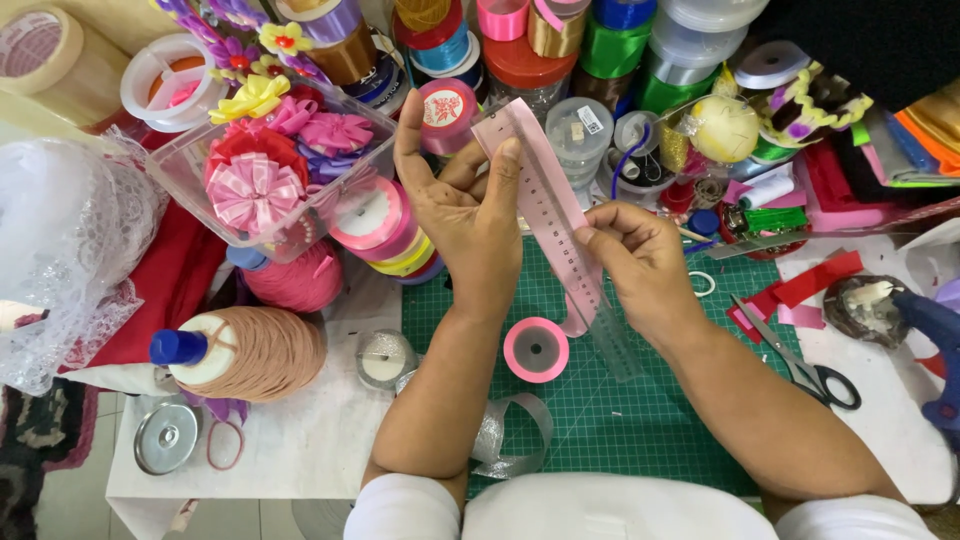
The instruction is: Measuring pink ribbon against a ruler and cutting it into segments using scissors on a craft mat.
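Head view | left hand [465, 225] pinches pink ribbon [530, 165] against clear ruler [580, 270] at top | right hand [640, 260] grips both mid-length | held above green mat [610, 410], pink ribbon spool [536, 349] below.

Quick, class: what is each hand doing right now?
Left hand: closed, pinching the pink ribbon against the top of the clear ruler.
Right hand: closed, gripping ribbon and ruler lower down.
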